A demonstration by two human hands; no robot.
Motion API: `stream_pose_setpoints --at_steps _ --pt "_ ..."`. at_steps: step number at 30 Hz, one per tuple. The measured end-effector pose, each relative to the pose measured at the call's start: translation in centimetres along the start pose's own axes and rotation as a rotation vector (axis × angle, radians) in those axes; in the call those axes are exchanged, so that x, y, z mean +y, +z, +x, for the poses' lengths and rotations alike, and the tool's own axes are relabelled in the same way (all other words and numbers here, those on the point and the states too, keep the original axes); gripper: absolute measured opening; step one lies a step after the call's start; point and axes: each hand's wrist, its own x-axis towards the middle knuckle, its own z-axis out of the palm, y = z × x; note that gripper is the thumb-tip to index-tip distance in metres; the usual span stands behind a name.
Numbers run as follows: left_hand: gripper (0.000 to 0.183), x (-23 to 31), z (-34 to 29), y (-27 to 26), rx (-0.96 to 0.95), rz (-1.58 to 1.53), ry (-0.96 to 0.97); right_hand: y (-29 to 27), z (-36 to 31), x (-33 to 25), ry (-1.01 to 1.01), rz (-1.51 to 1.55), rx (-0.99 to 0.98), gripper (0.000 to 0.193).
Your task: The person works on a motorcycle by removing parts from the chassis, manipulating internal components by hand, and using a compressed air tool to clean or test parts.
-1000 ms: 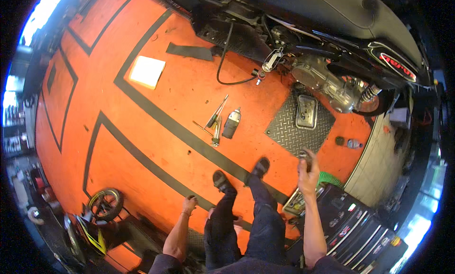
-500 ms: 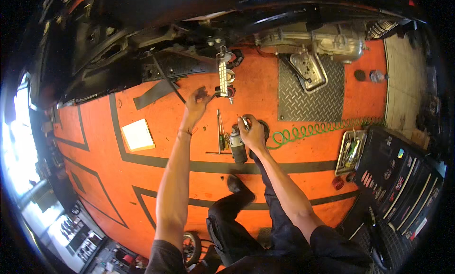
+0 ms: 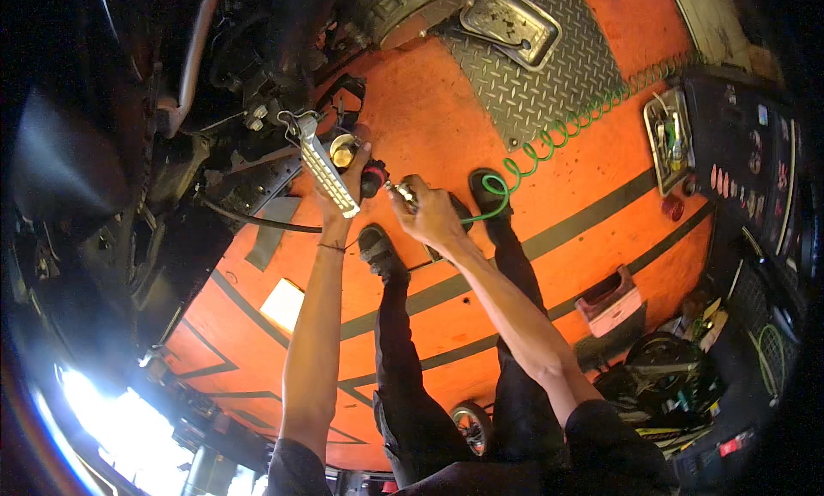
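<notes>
My left hand [image 3: 354, 175] reaches up behind a bar-shaped work light [image 3: 329, 172] that hangs from a hook. Its fingers curl by a round brass-coloured part [image 3: 343, 151] and a black-and-red part [image 3: 374, 178]; the light hides much of the grip. Close by on the right, my right hand [image 3: 431, 214] is closed around a silver metal piece [image 3: 403, 194], whose tip points toward the black-and-red part. The green coiled hose [image 3: 515, 172] runs to just beneath my right hand, where I cannot tell what it joins.
Dark vehicle underparts [image 3: 215, 127] fill the upper left. A metal tray [image 3: 532, 37] rests on a tread plate [image 3: 566, 93]. My shoes stand below my hands. A white sheet [image 3: 283, 305], a black tool cabinet [image 3: 742, 153] and a pinkish block-shaped thing [image 3: 611, 305] are also around.
The view has turned and moved left. My left hand has moved up behind the light to the parts there. My right hand, holding the silver piece, has come up close to the black-and-red part.
</notes>
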Motion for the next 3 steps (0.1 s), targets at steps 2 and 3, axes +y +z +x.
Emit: stream_pose_setpoints --at_steps 2,3 --pt "0.061 2.8 -0.1 1.3 0.068 -0.073 -0.109 -0.8 -0.7 1.1 0.042 -0.047 -0.008 0.022" --pt "0.061 2.9 0.2 1.4 0.052 -0.074 -0.096 -0.4 -1.1 1.8 0.052 -0.05 0.034 0.026"
